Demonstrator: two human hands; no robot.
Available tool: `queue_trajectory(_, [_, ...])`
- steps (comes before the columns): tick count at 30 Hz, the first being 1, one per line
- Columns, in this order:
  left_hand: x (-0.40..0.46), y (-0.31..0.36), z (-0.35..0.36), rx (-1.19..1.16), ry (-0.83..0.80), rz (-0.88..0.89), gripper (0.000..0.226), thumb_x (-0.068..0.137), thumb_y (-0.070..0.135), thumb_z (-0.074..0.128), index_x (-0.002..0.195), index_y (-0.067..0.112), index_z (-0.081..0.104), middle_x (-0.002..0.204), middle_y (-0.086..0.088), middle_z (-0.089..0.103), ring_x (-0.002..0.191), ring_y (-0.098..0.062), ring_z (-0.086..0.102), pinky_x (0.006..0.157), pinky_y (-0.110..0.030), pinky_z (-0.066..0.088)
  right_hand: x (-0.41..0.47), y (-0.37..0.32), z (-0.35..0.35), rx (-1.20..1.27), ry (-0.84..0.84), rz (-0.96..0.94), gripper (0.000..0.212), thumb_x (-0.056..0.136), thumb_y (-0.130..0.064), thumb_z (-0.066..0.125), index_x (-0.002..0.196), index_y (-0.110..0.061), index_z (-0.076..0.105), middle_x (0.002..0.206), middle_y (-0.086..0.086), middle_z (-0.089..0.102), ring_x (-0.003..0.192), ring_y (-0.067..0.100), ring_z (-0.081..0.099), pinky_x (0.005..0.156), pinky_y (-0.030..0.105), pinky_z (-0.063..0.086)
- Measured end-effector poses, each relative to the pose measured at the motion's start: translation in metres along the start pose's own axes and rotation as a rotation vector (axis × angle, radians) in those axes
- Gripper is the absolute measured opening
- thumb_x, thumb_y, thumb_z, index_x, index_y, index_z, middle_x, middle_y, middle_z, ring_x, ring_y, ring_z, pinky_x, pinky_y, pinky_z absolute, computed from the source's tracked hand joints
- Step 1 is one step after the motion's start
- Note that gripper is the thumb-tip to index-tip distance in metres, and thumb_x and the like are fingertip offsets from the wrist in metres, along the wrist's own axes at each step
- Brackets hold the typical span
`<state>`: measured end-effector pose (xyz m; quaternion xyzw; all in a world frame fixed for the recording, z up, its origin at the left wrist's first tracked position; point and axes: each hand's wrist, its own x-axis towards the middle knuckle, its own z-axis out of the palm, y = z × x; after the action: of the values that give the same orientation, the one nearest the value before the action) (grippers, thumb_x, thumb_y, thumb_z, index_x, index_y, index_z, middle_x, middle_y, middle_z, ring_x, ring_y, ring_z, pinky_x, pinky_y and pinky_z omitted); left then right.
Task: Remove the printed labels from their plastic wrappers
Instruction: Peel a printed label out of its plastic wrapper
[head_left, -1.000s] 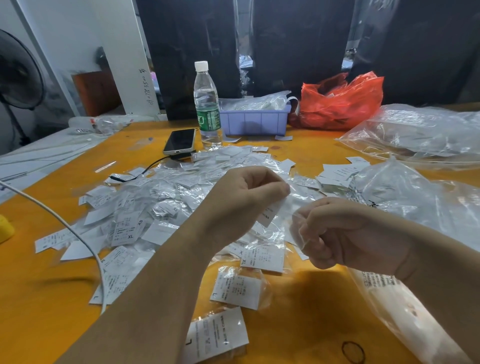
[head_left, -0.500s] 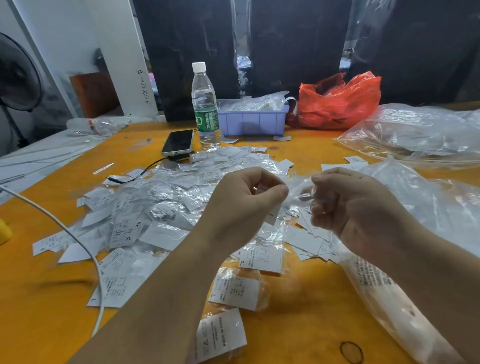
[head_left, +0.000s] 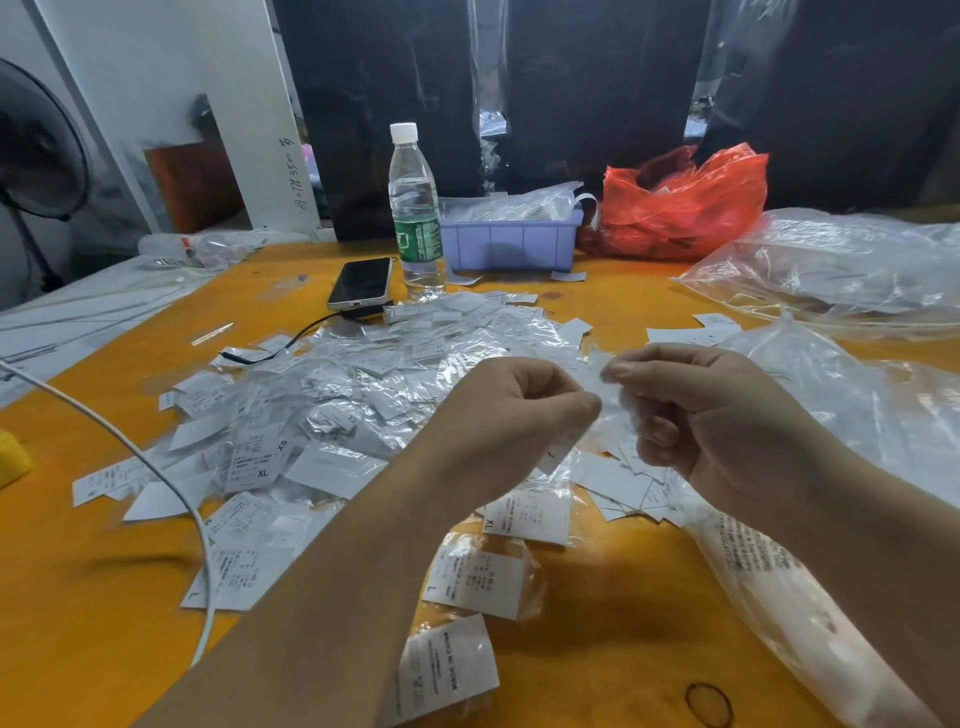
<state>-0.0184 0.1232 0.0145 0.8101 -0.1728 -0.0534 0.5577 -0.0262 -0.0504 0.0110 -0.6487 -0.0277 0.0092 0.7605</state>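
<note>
**Two hands pull at one small wrapper**

A second ago the right hand (head_left: 711, 415) sat lower and nearer the body. Now it has come up and in, and its fingertips almost meet the left hand (head_left: 511, 410). The left hand has hardly moved.

Both hands are above the orange table (head_left: 613, 613). Each one pinches the same clear plastic wrapper (head_left: 605, 410) with curled fingers and thumb. The wrapper is thin and blurry, so whether a label is still inside cannot be told.

Under the hands lies a big pile of labels and wrappers (head_left: 363, 410). It spreads across the middle of the table. More single labels lie near the front edge, and one label in its wrapper (head_left: 447, 670) sits close to the left arm.

A white cable (head_left: 156, 467) bends over the left part of the table. On the right, a large clear bag (head_left: 841, 415) sits just beside the right arm. Bare orange table shows at the front left and front middle.

At the back stand a water bottle (head_left: 415, 218), a phone (head_left: 361, 283), a purple tray (head_left: 511, 244) and a red bag (head_left: 685, 208), well apart from the hands.
</note>
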Motion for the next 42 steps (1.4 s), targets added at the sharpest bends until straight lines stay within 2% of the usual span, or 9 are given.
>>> queue_trajectory(4, [0.000,-0.001,0.001,-0.069,0.108,0.018,0.020,0.090,0.027,0.067,0.079,0.011,0.071,0.068,0.001,0.064,0.057,-0.005,0.056,0.053,-0.014,0.046,0.000,0.000,-0.001,0.063,-0.083,0.035,0.025,0.073,-0.028,0.067,0.088,-0.010,0.062,0.058,0.002,0.052,0.042,0.010,0.038,0.040,0.021,0.034])
queue_trajectory(8, [-0.001,-0.001,0.005,-0.060,0.133,0.052,0.024,0.090,0.035,0.067,0.079,0.013,0.070,0.066,0.002,0.061,0.058,-0.006,0.054,0.051,-0.015,0.043,-0.001,0.005,0.003,0.032,-0.146,0.069,0.034,0.066,-0.020,0.075,0.093,-0.003,0.067,0.057,0.004,0.051,0.044,0.011,0.040,0.041,0.021,0.034])
queue_trajectory(11, [-0.001,-0.001,0.005,-0.041,0.093,0.036,0.023,0.093,0.035,0.063,0.080,0.017,0.071,0.064,0.008,0.061,0.055,-0.003,0.052,0.050,-0.013,0.041,0.000,0.005,0.001,0.036,-0.058,0.040,0.024,0.065,-0.014,0.075,0.085,-0.003,0.070,0.052,0.003,0.047,0.042,0.011,0.038,0.040,0.021,0.034])
queue_trajectory(15, [0.000,0.002,-0.002,-0.126,0.057,0.046,0.014,0.090,0.012,0.062,0.083,0.018,0.073,0.069,0.009,0.066,0.059,0.001,0.057,0.052,-0.011,0.044,0.002,0.000,-0.004,0.086,0.049,-0.014,0.015,0.065,-0.014,0.072,0.077,-0.007,0.065,0.052,0.001,0.045,0.042,0.011,0.033,0.038,0.020,0.029])
queue_trajectory(20, [0.000,0.000,-0.001,-0.166,0.042,0.048,0.029,0.088,0.005,0.064,0.102,0.030,0.065,0.080,0.006,0.070,0.065,0.000,0.061,0.057,-0.013,0.048,0.002,-0.002,-0.003,0.102,0.073,-0.035,0.016,0.065,-0.019,0.072,0.073,-0.008,0.063,0.052,0.001,0.044,0.042,0.011,0.032,0.038,0.021,0.028])
queue_trajectory(26, [0.000,0.001,-0.002,-0.156,-0.005,0.034,0.050,0.070,0.020,0.064,0.116,0.036,0.050,0.088,-0.003,0.073,0.071,-0.005,0.065,0.062,-0.017,0.052,0.003,0.000,-0.005,0.102,0.081,-0.038,0.013,0.066,-0.022,0.072,0.069,-0.012,0.065,0.054,0.001,0.043,0.042,0.011,0.033,0.038,0.021,0.028])
queue_trajectory(32, [-0.001,0.003,-0.004,-0.129,-0.112,0.006,0.061,0.071,0.015,0.067,0.127,0.029,0.048,0.086,0.000,0.074,0.077,-0.010,0.067,0.068,-0.023,0.051,0.004,0.001,-0.008,0.079,0.101,-0.057,0.013,0.068,-0.024,0.073,0.069,-0.013,0.066,0.057,0.001,0.044,0.044,0.011,0.032,0.040,0.022,0.026])
queue_trajectory(37, [-0.002,0.004,-0.003,-0.115,-0.164,0.001,0.060,0.080,0.003,0.066,0.131,0.027,0.045,0.091,-0.012,0.072,0.075,-0.012,0.065,0.075,-0.031,0.052,0.004,0.003,-0.007,0.048,0.080,-0.044,0.018,0.067,-0.024,0.073,0.073,-0.010,0.064,0.056,0.002,0.043,0.044,0.012,0.032,0.040,0.022,0.028])
queue_trajectory(42, [0.000,0.005,-0.004,-0.092,-0.146,-0.002,0.067,0.068,0.016,0.066,0.130,0.030,0.046,0.090,-0.012,0.070,0.076,-0.014,0.065,0.072,-0.030,0.053,0.003,0.002,-0.006,0.012,0.039,-0.021,0.018,0.064,-0.024,0.074,0.069,-0.011,0.063,0.055,0.003,0.043,0.044,0.013,0.032,0.041,0.023,0.026])
